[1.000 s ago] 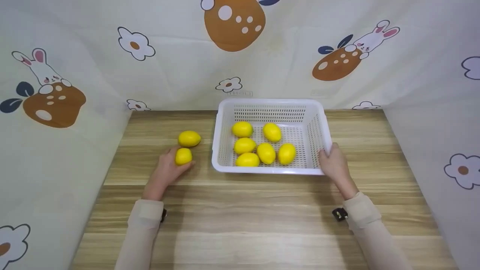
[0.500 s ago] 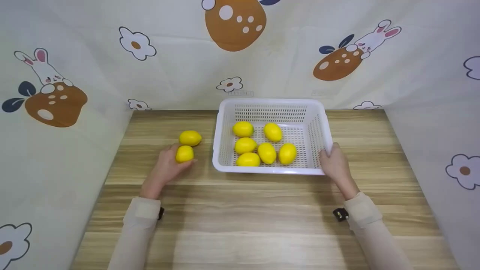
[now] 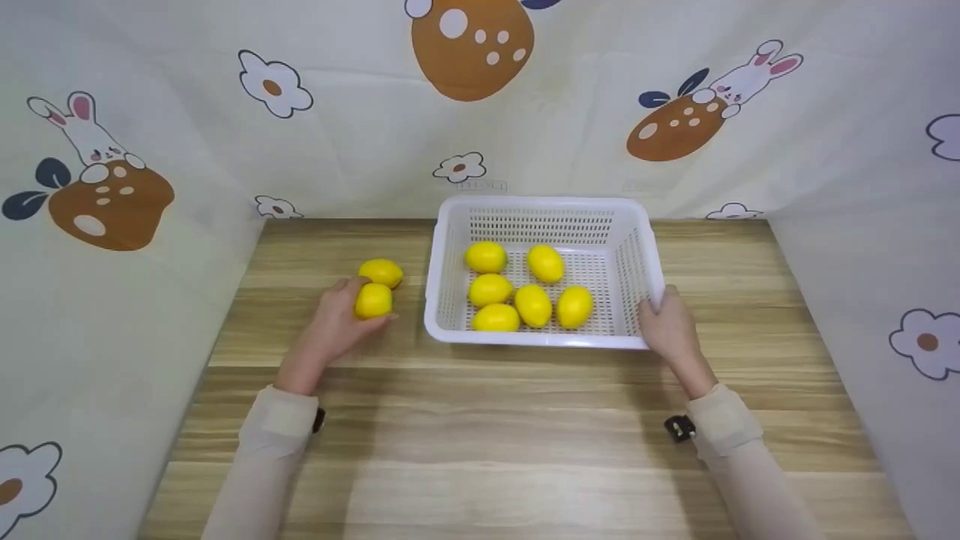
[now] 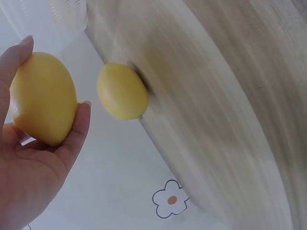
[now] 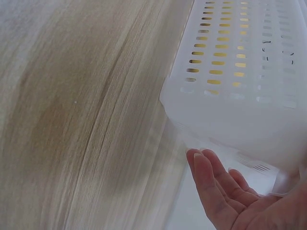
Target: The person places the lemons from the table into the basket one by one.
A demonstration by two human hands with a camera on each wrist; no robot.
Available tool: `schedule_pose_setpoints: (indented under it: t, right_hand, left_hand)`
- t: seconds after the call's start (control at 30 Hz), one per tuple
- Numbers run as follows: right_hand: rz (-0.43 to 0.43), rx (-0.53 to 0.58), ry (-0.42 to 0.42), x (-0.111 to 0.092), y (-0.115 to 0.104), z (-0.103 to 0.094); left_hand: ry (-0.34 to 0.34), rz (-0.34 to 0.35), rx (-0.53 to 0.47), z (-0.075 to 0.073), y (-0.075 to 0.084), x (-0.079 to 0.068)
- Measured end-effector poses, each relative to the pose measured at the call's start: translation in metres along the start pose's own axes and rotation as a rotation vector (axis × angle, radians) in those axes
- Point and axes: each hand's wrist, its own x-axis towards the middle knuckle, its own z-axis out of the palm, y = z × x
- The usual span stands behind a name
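My left hand [image 3: 330, 322] holds a yellow lemon [image 3: 374, 301] between thumb and fingers, left of the basket. In the left wrist view, the held lemon [image 4: 45, 98] sits upright in the fingers. Just behind it, a second lemon [image 3: 381, 272] lies on the table; the left wrist view shows this loose lemon [image 4: 122, 91] apart from the hand. A white plastic basket [image 3: 540, 340] has several lemons in it. At its front right corner, my right hand [image 3: 673, 330] grips the rim, thumb inside. From the right wrist, the fingers [image 5: 204, 172] show outside the basket wall [image 5: 230, 115].
The wood-grain table [image 3: 525, 435] runs up to a patterned cloth [image 3: 360, 135] at the back and on both sides. The basket stands close to the back cloth. A small black device [image 3: 680, 428] is at the right wrist.
My left hand, with the lemon in it, has moved slightly back and right, closer to the loose lemon. The right hand and the basket have stayed in place.
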Motion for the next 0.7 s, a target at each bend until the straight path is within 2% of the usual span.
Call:
schedule_pose_setpoints:
  t: [0.3, 0.57, 0.7]
  right_hand:
    - [-0.002, 0.006, 0.003, 0.000, 0.001, 0.001]
    - [-0.018, 0.000, 0.028, -0.001, 0.001, 0.002]
    - [-0.021, -0.003, 0.031, -0.001, 0.000, 0.001]
  left_hand:
    - [-0.023, 0.019, -0.010, -0.007, 0.010, 0.002]
    - [-0.079, -0.013, -0.019, -0.014, 0.021, 0.007]
    - [-0.076, 0.009, -0.015, -0.015, 0.024, 0.010]
